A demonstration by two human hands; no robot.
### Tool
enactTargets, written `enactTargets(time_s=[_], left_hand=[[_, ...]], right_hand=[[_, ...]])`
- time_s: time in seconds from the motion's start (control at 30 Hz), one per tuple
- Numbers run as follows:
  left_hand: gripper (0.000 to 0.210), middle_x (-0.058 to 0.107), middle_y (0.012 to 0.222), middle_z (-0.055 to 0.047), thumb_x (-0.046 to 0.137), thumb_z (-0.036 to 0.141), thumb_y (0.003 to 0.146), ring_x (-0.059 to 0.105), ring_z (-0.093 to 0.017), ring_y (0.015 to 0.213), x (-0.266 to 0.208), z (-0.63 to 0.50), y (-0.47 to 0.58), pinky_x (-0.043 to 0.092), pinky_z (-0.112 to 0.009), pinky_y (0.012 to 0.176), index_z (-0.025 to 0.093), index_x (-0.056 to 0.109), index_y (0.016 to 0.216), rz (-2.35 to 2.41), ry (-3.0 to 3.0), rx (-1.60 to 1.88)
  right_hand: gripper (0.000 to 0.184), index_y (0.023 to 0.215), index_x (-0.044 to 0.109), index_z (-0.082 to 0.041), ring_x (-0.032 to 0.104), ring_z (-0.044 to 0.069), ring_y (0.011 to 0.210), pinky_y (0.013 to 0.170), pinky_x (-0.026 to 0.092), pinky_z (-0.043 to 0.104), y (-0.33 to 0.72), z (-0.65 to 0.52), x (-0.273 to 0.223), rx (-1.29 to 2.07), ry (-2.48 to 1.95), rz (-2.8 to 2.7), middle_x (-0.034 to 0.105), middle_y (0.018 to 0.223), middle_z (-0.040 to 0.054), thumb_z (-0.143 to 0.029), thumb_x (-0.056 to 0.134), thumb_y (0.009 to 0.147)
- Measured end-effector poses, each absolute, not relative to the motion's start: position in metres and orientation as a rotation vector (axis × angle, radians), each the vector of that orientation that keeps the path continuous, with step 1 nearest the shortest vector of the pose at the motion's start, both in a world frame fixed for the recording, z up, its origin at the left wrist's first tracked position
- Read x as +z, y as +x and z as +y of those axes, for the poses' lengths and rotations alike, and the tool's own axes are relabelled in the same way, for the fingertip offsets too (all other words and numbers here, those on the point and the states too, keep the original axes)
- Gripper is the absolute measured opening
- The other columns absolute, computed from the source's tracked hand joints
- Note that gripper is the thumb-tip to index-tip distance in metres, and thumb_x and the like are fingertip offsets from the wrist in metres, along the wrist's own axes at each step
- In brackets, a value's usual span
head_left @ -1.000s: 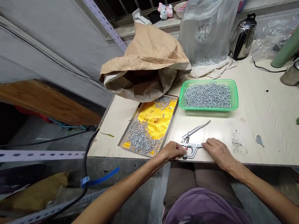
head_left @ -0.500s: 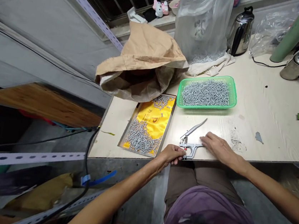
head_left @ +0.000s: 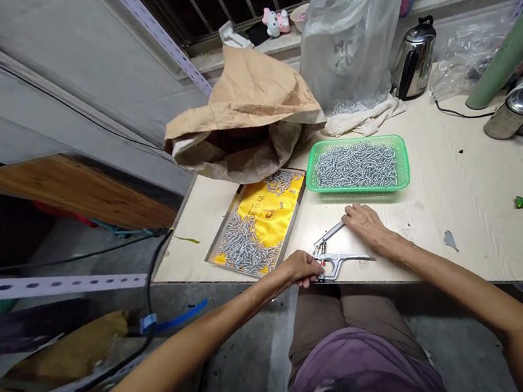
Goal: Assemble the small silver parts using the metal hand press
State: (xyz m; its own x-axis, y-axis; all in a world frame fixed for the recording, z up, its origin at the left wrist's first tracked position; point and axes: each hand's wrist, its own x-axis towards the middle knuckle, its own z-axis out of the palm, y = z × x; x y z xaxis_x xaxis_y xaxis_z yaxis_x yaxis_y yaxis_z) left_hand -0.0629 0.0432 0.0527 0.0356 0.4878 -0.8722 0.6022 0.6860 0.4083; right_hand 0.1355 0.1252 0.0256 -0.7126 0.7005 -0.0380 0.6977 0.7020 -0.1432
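A pair of metal snap-fastener pliers [head_left: 335, 261] lies at the table's front edge, its two handles spread wide apart, with a spring and a small red piece near the jaws. My left hand [head_left: 301, 268] is closed in a pinch right at the jaws; what its fingertips hold is too small and covered to make out. The fingers of my right hand [head_left: 366, 225] are closed on the end of the upper handle. Left of the pliers, a shallow tray [head_left: 292, 228] with a yellow lining holds many small silvery metal pieces [head_left: 249, 245].
Behind the pliers stands a green plastic basket [head_left: 405, 168] full of similar metal pieces. A brown paper bag [head_left: 259, 92] lies open beyond the tray. Farther back are a clear plastic bag [head_left: 349, 48], a white cloth [head_left: 364, 121], a steel kettle [head_left: 414, 59] and a steel mug [head_left: 516, 112].
My right hand has moved up from the lower handle to the upper handle and taken hold of its end. My left hand stays at the jaws.
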Motion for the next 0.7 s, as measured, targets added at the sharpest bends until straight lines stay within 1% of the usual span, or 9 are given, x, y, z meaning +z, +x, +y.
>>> enactTargets(time_s=[0.1, 0.17, 0.3, 0.37, 0.43, 0.5, 0.57, 0.63, 0.7], left_hand=[[0.034, 0.048, 0.038, 0.007, 0.072, 0.029, 0.071, 0.038, -0.003, 0.030, 0.052, 0.046, -0.065, 0.026, -0.018, 0.035, 0.013, 0.051, 0.050, 1.567, 0.847, -0.116], [0.034, 0.049, 0.040, 0.007, 0.076, 0.033, 0.067, 0.039, -0.003, 0.031, 0.051, 0.046, -0.065, 0.027, -0.017, 0.035, 0.013, 0.052, 0.052, 1.556, 0.781, -0.093], [0.030, 0.051, 0.041, 0.007, 0.078, 0.031, 0.066, 0.041, -0.003, 0.031, 0.050, 0.041, -0.063, 0.026, -0.016, 0.034, 0.013, 0.056, 0.061, 1.555, 0.686, -0.033], [0.026, 0.051, 0.041, 0.007, 0.076, 0.030, 0.069, 0.042, -0.003, 0.030, 0.050, 0.038, -0.063, 0.025, -0.016, 0.033, 0.012, 0.057, 0.065, 1.564, 0.658, -0.001], [0.024, 0.052, 0.041, 0.007, 0.076, 0.029, 0.071, 0.042, -0.003, 0.030, 0.050, 0.037, -0.064, 0.025, -0.015, 0.032, 0.012, 0.059, 0.069, 1.569, 0.634, 0.023], [0.024, 0.053, 0.042, 0.007, 0.076, 0.029, 0.070, 0.042, -0.003, 0.030, 0.049, 0.036, -0.065, 0.025, -0.015, 0.032, 0.011, 0.060, 0.071, 1.565, 0.618, 0.036], [0.024, 0.053, 0.042, 0.007, 0.077, 0.029, 0.070, 0.043, -0.003, 0.030, 0.048, 0.036, -0.066, 0.025, -0.015, 0.033, 0.011, 0.060, 0.071, 1.557, 0.614, 0.041], [0.026, 0.053, 0.043, 0.006, 0.077, 0.031, 0.069, 0.043, -0.004, 0.030, 0.046, 0.035, -0.068, 0.026, -0.015, 0.033, 0.011, 0.060, 0.071, 1.547, 0.617, 0.043], [0.029, 0.054, 0.043, 0.006, 0.079, 0.033, 0.067, 0.044, -0.004, 0.031, 0.045, 0.035, -0.069, 0.027, -0.015, 0.033, 0.011, 0.061, 0.073, 1.537, 0.623, 0.043]], right_hand=[[0.020, 0.091, 0.058, -0.018, 0.043, 0.022, 0.096, 0.077, 0.029, 0.033, 0.139, 0.129, 0.017, 0.181, -1.083, -2.850, 0.057, 0.100, 0.0082, -0.008, 0.040, 0.093], [0.020, 0.090, 0.058, -0.017, 0.043, 0.022, 0.094, 0.076, 0.028, 0.033, 0.140, 0.132, 0.016, 0.162, -1.042, -2.860, 0.058, 0.098, 0.0083, -0.007, 0.041, 0.092], [0.022, 0.085, 0.061, -0.017, 0.043, 0.023, 0.091, 0.073, 0.027, 0.034, 0.139, 0.134, 0.026, 0.169, -1.062, -2.930, 0.060, 0.089, 0.0088, -0.009, 0.042, 0.093], [0.018, 0.086, 0.062, -0.017, 0.043, 0.024, 0.092, 0.074, 0.027, 0.035, 0.139, 0.133, 0.034, 0.204, -1.078, -2.947, 0.061, 0.088, 0.0089, -0.016, 0.046, 0.093], [0.019, 0.091, 0.064, -0.016, 0.044, 0.025, 0.093, 0.077, 0.028, 0.036, 0.142, 0.130, 0.040, 0.267, -1.055, -2.939, 0.061, 0.093, 0.0097, -0.031, 0.053, 0.092], [0.040, 0.101, 0.063, -0.013, 0.044, 0.026, 0.092, 0.079, 0.030, 0.037, 0.147, 0.127, 0.044, 0.345, -0.994, -2.924, 0.060, 0.098, 0.0115, -0.050, 0.059, 0.086], [0.062, 0.111, 0.060, -0.009, 0.045, 0.027, 0.091, 0.083, 0.032, 0.039, 0.153, 0.123, 0.046, 0.407, -0.923, -2.917, 0.059, 0.101, 0.0139, -0.063, 0.059, 0.080], [0.077, 0.119, 0.055, -0.006, 0.045, 0.028, 0.092, 0.087, 0.033, 0.042, 0.158, 0.118, 0.046, 0.437, -0.868, -2.915, 0.058, 0.104, 0.0159, -0.069, 0.058, 0.076], [0.084, 0.125, 0.050, -0.005, 0.045, 0.030, 0.094, 0.090, 0.034, 0.046, 0.162, 0.114, 0.045, 0.444, -0.832, -2.913, 0.056, 0.107, 0.0170, -0.070, 0.059, 0.073]])
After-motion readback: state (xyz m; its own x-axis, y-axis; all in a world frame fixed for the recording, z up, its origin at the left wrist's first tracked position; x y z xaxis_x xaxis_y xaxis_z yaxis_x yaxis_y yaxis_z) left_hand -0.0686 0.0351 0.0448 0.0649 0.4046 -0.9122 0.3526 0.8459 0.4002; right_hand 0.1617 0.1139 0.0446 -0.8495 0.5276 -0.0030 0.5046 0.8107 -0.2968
